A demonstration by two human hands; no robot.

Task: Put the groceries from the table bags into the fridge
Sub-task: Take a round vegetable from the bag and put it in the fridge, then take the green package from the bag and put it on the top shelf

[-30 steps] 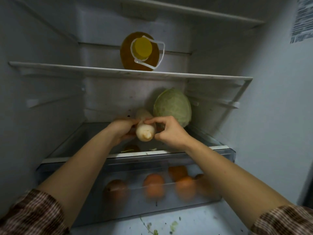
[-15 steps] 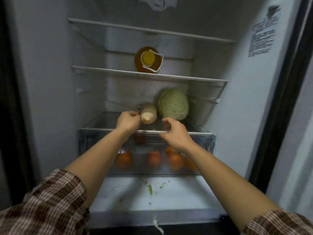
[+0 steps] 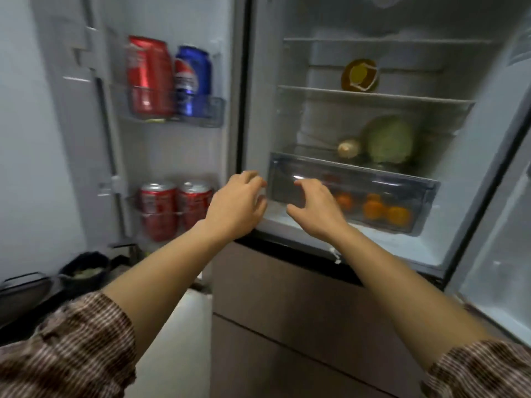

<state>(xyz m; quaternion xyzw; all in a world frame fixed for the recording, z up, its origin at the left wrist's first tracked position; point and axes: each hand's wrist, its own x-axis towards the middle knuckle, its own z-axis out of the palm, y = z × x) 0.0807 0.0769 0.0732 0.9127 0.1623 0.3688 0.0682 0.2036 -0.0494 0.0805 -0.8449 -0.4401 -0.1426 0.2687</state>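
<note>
Lying front-to-back, the radish [image 3: 348, 148] sits beside cabbage [image 3: 390, 143].

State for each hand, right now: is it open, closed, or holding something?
Left hand: open, fingers loosely curled, holding nothing.
Right hand: open, fingers loosely curled, holding nothing.

1 s ago the left hand [image 3: 235, 202] and right hand [image 3: 314, 208] both gripped the root [image 3: 348, 148] beside the cabbage [image 3: 390, 143]. 0.5 s ago the right hand had let go and only the left touched it. Now the root lies alone on the shelf [image 3: 313, 150]. Both hands have drawn back out of the fridge [image 3: 488, 156], empty, fingers loosely spread, before the left end of the drawer [image 3: 416, 193]. The view has pulled back and swung left, bringing the door [image 3: 178, 150] and its 4 cans [image 3: 148, 77] into sight.
</note>
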